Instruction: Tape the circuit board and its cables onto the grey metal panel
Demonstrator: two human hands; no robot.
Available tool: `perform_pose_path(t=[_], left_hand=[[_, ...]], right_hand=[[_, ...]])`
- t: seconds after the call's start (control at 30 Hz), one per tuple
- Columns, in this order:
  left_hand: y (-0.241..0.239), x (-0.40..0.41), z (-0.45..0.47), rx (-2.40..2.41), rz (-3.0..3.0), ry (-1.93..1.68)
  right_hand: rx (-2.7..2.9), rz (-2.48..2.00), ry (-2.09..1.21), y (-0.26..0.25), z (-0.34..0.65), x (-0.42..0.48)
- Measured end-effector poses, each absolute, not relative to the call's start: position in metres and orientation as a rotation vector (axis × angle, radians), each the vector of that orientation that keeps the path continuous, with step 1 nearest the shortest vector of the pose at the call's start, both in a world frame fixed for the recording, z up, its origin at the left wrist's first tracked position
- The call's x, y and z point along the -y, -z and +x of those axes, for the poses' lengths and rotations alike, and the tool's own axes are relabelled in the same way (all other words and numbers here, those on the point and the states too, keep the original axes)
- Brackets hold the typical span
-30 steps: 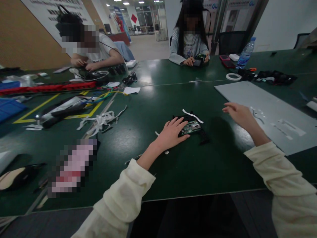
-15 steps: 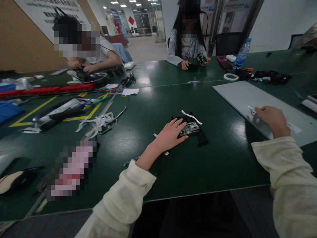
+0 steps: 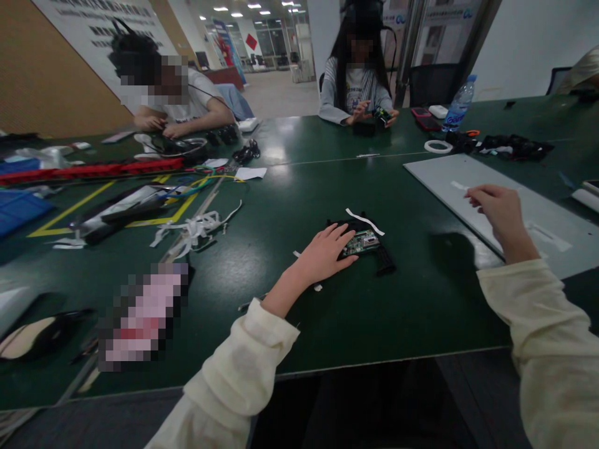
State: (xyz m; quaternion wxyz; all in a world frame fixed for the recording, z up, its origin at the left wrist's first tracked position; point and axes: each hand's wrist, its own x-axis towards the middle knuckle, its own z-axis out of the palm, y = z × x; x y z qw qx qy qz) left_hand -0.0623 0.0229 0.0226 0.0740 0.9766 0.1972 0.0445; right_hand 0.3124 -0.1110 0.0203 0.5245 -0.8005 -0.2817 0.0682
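Observation:
My left hand (image 3: 326, 252) lies flat, fingers spread, on the left side of a small black device with an exposed green circuit board (image 3: 362, 241) on the green table (image 3: 327, 312). A white strip (image 3: 365, 221) lies just behind the device. My right hand (image 3: 500, 215) is raised over the near edge of a grey board (image 3: 472, 181). Its fingertips pinch a small white strip of tape (image 3: 458, 186) lifted off the board. More white strips (image 3: 547, 236) stay stuck on the board to the right.
Two people sit across the table, each handling small black parts. A water bottle (image 3: 458, 103), a tape roll (image 3: 440, 146), black parts (image 3: 510, 146), red rail (image 3: 93, 168), cables and white scraps (image 3: 191, 227) lie around. A blurred pink object (image 3: 140, 315) sits near left.
My right hand reached right onto the grey board, pinched a white strip there, then lifted and drew back a little left with it. My left hand stayed on the device.

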Motion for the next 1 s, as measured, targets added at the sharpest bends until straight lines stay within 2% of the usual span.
perform_pose_path(t=[0.23, 0.37, 0.43, 0.63, 0.73, 1.0], left_hand=[[-0.022, -0.017, -0.059, -0.614, 2.950, -0.222], [-0.020, -0.013, -0.062, -0.607, 2.911, -0.268], [-0.020, -0.012, -0.064, -0.619, 2.889, -0.233], [-0.020, -0.014, -0.062, -0.642, 2.872, -0.069], [-0.016, -0.015, -0.060, -0.649, 2.872, -0.081], [-0.014, -0.017, -0.060, -0.628, 2.831, -0.380]], right_hand=[[0.938, -1.311, -1.044, -0.048, 0.166, 0.084], [1.132, -1.230, -1.237, -0.053, 0.087, 0.076], [1.317, -1.278, -1.193, -0.051, 0.062, 0.075], [1.791, -1.705, -0.626, -0.045, 0.048, 0.076], [1.861, -1.800, -0.654, -0.045, 0.053, 0.077], [1.896, -1.922, -0.595, -0.048, 0.060, 0.084]])
